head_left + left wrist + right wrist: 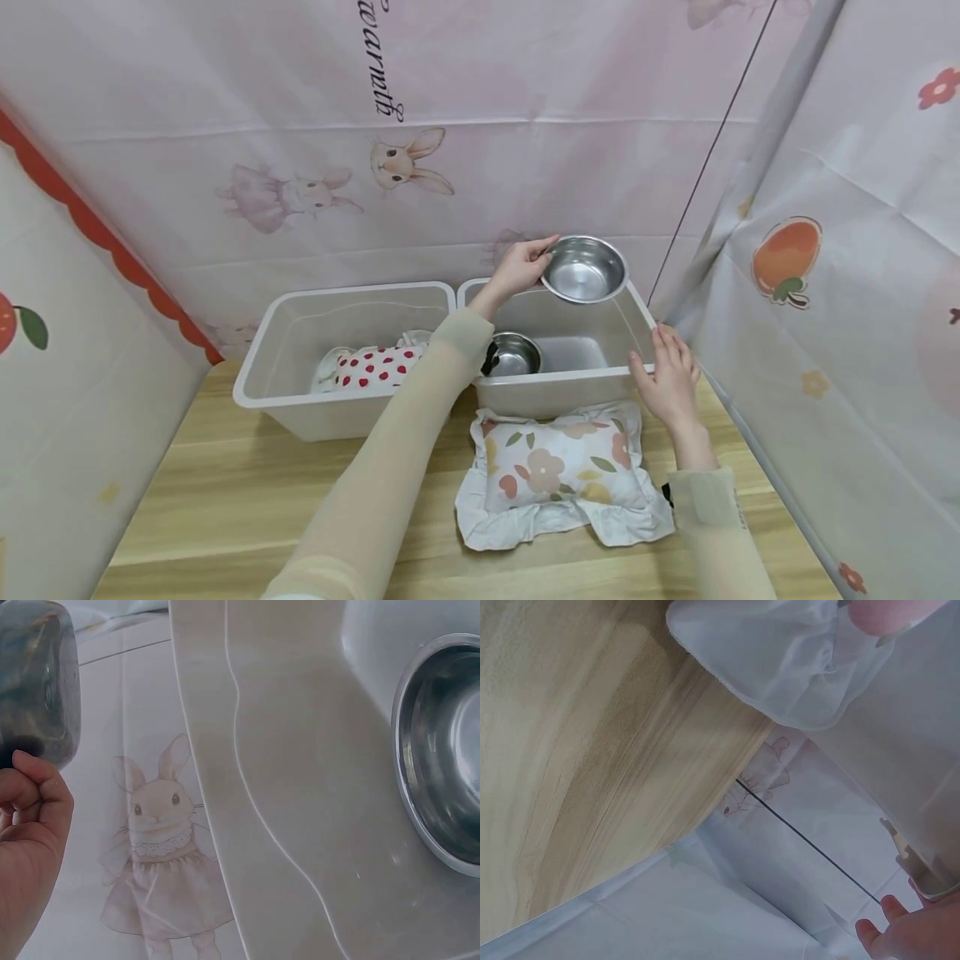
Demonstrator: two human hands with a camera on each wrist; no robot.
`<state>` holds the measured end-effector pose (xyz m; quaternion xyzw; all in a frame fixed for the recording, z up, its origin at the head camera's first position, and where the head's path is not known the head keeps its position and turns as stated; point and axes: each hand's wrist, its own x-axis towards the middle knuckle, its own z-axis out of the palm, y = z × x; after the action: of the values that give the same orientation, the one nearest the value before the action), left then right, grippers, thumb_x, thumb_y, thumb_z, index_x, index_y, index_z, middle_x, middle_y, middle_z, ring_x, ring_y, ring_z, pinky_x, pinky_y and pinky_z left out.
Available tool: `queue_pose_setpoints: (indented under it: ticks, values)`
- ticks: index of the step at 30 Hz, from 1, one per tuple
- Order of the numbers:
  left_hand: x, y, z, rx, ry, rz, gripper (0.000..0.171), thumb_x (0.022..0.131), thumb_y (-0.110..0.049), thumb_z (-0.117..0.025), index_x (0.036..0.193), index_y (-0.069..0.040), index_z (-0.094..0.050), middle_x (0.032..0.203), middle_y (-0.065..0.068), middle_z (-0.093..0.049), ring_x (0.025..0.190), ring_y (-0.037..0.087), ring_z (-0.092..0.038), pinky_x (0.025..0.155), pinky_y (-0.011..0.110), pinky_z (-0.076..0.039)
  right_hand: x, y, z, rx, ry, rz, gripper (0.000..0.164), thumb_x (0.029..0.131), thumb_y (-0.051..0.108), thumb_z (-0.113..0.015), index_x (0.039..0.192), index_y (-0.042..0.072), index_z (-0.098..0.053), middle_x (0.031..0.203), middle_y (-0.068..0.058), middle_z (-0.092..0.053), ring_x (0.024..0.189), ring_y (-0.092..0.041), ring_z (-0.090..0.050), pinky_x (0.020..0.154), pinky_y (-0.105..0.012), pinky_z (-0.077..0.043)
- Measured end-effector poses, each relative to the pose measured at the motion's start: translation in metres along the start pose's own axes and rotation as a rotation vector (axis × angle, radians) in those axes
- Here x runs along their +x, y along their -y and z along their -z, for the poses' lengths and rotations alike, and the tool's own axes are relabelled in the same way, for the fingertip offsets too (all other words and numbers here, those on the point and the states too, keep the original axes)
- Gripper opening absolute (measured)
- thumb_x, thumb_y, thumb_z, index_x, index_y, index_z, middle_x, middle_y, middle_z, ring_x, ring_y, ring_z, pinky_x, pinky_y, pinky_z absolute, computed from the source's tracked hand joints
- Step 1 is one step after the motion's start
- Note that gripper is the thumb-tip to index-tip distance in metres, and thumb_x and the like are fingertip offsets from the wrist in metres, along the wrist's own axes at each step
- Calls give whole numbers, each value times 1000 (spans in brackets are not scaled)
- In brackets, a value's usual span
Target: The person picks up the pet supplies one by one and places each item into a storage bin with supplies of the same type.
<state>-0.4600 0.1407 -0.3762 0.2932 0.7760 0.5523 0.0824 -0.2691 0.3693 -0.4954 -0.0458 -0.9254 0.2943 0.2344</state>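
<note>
My left hand (521, 268) pinches the rim of a shiny metal bowl (587, 271), raised and tilted over the right-hand cream bin (555, 388). In the left wrist view, that bowl (41, 682) shows at the upper left by the curled fingers. A second metal bowl (516, 354) sits inside the same bin, at its left end, partly behind the left sleeve. At the bin's front right corner rests my right hand (670, 379), fingers along the side rim and thumb near the front rim. A floral pillow (562, 467) with white ruffles lies in front.
Beside it on the left stands another cream bin (300, 410), holding a white cushion with red strawberries (375, 367). Both bins stand on a wooden table (225, 500). Printed fabric walls (315, 75) rise behind and at both sides, close to the right-hand bin.
</note>
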Motion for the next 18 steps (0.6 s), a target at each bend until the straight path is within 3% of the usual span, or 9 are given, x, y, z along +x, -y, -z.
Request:
queue_pose_setpoints:
  ticks: [8,14,18]
  values:
    - [2,7,1,-2,-10,-10,44,100,-10,-52,143,-12,-51,98,22,-71,53,9,-59,66,36,-59,1,1,0,-1,-7,-1,69,97,36,-51,148,-7,-33,154,-24,-30,141,-45,-17,108,-67,-10]
    - [3,10,0,-6,-4,-3,44,99,-9,-53,143,-10,-50,109,23,-69,55,8,-59,66,34,-59,0,0,0,-2,-1,-1,69,98,37,-50,148,-7,-32,154,-24,-29,142,-44,-17,109,-67,-8]
    - [2,13,-3,-20,5,0,44,100,-9,-52,143,-10,-50,93,21,-70,54,9,-59,66,35,-59,0,0,-1,-3,3,3,69,98,37,-50,148,-7,-32,154,-25,-29,141,-45,-17,109,-67,-8]
